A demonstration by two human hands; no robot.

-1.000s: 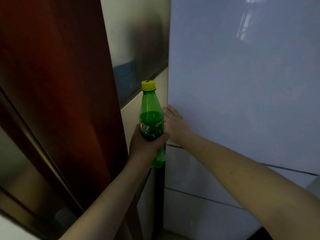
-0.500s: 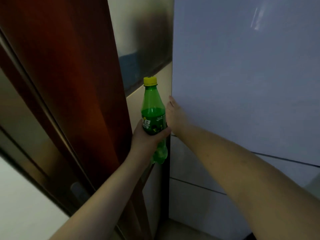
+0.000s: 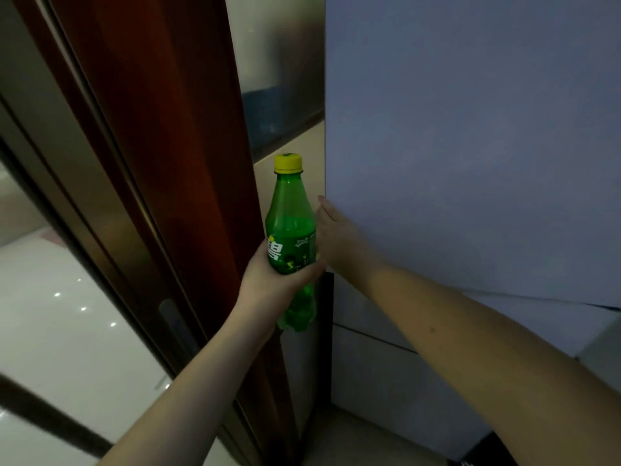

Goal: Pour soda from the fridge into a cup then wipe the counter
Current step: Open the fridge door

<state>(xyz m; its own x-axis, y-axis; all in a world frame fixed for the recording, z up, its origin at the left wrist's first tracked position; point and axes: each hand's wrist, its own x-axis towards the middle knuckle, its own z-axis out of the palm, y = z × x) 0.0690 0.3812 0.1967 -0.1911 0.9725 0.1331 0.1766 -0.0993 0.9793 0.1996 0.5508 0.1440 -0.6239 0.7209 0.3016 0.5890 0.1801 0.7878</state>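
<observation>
Beside the fridge door (image 3: 470, 146), left hand (image 3: 268, 280) grips capped bottle (image 3: 290, 230) — part-full

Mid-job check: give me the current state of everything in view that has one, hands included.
soda bottle: upright, held off any surface, part full
yellow cap: on the bottle
left hand: grips the bottle's lower half
right hand: fingers straight, flat against the fridge door's edge
fridge door: looks closed or nearly so
</observation>
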